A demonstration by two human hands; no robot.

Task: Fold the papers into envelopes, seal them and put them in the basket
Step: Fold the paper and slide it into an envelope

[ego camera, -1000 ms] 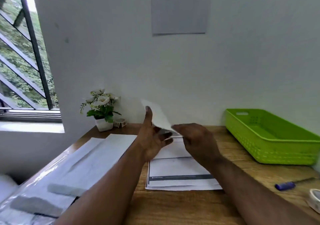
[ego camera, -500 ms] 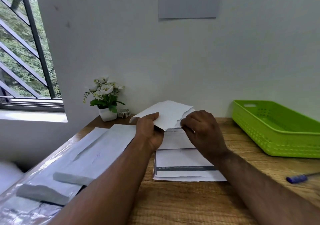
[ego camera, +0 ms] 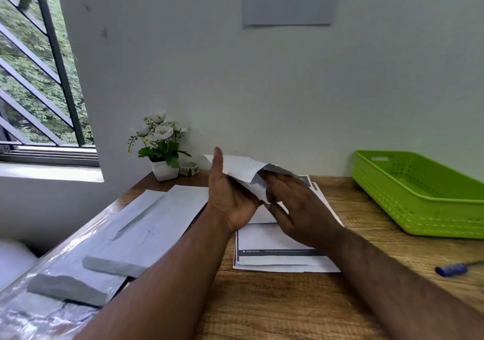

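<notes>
While both hands hold it up above the table (ego camera: 301, 303), the white paper (ego camera: 242, 169) hangs in the air near the back wall. The left hand (ego camera: 230, 198) holds the paper's left side, thumb pointing up. The right hand (ego camera: 296, 206) has its fingers tucked into the paper's open right end, and they look bent around it. The two hands are close together. Under them lies a stack of printed sheets (ego camera: 277, 258) flat on the table. Bare wood shows in front of the stack, up to the near edge. More white sheets (ego camera: 162, 221) lie to the left, by the table's left edge. The green basket (ego camera: 419, 208) sits far to the right, well apart from the hands. Nothing can be seen inside it. A blue pen (ego camera: 451, 269) lies in front of the basket.
</notes>
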